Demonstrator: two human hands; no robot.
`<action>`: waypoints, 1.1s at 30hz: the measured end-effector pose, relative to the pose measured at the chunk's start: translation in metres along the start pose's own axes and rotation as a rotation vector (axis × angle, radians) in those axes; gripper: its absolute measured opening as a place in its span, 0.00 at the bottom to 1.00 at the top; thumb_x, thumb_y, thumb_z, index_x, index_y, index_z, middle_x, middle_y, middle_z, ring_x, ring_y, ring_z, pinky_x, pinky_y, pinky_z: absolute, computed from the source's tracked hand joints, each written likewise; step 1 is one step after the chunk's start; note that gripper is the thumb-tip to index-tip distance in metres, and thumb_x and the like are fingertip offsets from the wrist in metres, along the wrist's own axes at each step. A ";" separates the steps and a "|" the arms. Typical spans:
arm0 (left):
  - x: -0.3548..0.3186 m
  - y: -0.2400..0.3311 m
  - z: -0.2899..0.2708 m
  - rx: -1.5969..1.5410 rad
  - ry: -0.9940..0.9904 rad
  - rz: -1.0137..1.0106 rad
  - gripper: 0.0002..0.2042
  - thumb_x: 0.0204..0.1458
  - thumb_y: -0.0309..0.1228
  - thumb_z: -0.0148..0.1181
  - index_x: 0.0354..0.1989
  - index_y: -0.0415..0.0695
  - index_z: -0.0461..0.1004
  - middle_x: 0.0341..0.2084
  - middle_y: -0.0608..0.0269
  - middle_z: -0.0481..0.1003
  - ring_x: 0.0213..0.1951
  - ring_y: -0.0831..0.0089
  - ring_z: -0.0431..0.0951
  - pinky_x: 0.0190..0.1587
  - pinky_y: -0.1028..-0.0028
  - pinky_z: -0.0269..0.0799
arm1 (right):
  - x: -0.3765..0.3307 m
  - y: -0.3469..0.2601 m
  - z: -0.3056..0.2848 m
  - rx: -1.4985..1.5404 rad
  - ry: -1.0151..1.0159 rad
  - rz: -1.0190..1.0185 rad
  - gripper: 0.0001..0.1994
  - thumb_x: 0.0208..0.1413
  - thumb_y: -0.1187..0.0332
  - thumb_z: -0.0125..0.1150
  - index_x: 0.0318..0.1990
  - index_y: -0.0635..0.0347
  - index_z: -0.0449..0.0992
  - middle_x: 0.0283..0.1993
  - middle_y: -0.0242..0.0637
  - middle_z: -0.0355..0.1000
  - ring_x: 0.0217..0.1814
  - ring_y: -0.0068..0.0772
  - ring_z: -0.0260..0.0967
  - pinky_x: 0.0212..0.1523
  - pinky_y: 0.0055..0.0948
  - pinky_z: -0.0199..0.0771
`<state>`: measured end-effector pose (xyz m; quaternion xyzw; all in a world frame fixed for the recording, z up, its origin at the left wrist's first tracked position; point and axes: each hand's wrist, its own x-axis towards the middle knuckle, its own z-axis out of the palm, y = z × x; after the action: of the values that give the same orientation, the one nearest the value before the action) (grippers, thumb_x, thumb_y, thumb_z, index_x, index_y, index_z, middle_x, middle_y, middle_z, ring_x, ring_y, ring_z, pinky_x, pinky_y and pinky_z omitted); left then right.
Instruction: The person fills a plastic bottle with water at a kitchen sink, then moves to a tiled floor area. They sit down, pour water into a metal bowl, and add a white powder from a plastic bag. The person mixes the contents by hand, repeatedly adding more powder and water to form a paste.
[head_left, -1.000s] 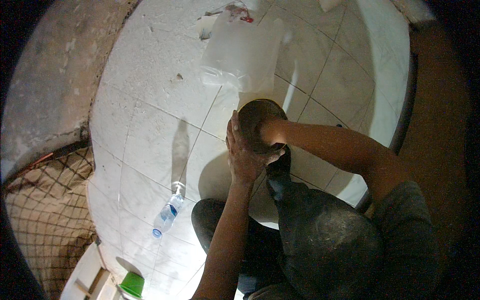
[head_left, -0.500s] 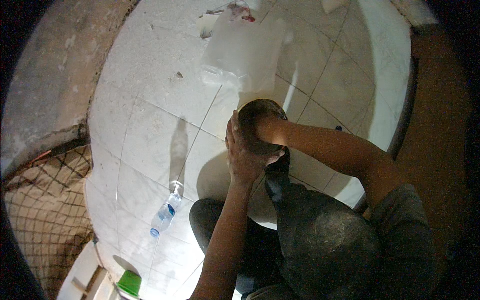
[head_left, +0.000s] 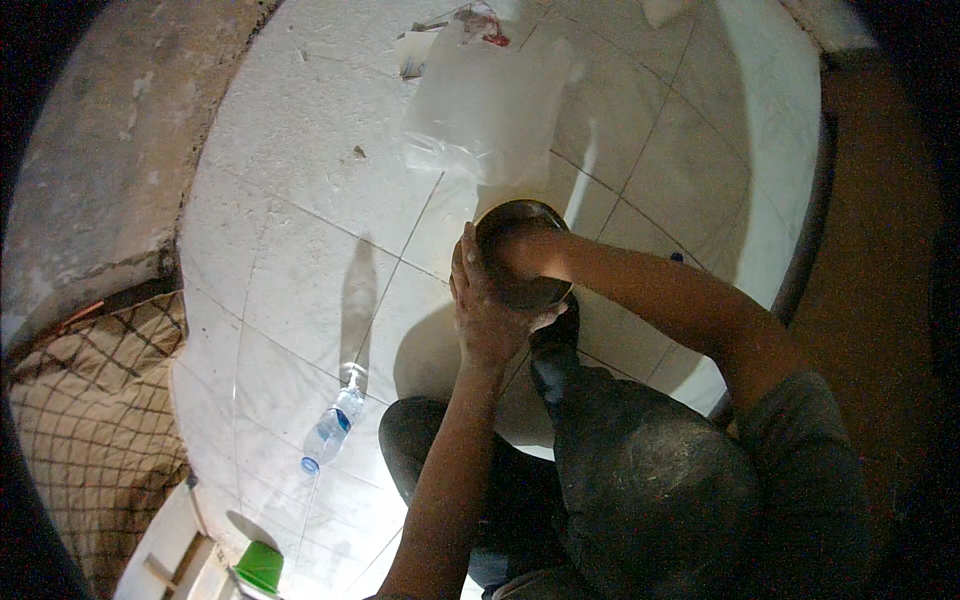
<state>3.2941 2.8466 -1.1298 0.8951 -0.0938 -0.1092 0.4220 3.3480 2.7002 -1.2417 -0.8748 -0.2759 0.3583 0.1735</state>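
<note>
The left hand [head_left: 490,305] cupped the outer wall of a dark round bowl [head_left: 520,255], fingers curled against it, while the right hand [head_left: 520,255] was sunk inside, its grip hidden. The bowl sat above the person's knees, over the white tiled floor [head_left: 290,200]. A clear plastic bottle [head_left: 332,428] lay on the tiles well to the left, a clear plastic sheet [head_left: 480,110] beyond.

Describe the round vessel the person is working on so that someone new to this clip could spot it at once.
Start from the white tiled floor and go to its middle, just below the clear plastic sheet. There sits a small dark round bowl, cupped from outside by the left hand while the right hand reaches inside. It is the only dark round vessel; the plastic bottle lies apart.
</note>
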 end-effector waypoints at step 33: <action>-0.002 -0.014 -0.013 -0.024 0.083 -0.037 0.74 0.12 0.39 0.89 0.77 0.48 0.46 0.68 0.45 0.60 0.69 0.42 0.61 0.71 0.48 0.61 | -0.008 -0.053 -0.028 0.018 0.037 0.109 0.27 0.67 0.61 0.49 0.71 0.58 0.65 0.76 0.47 0.60 0.79 0.49 0.55 0.80 0.48 0.49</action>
<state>3.2965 2.8653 -1.1320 0.8952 -0.0587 -0.0810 0.4343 3.3443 2.7347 -1.1919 -0.8935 -0.2214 0.3533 0.1667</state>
